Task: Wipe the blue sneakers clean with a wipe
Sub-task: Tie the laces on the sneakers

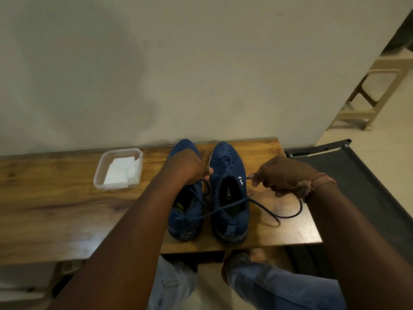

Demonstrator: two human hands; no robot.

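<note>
Both my grips pinch the thin blue lace ends, left hand (190, 168) and right hand (283, 175), over the right soft blue knit sneaker (228, 166) standing mid wooden counter (55, 198), light, best held by its firm heel.

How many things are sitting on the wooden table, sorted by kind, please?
Blue sneakers: 2, the left sneaker and the right sneaker
Clear plastic container: 1
White wipe, lying inside the container: 1
Total: 4
</note>
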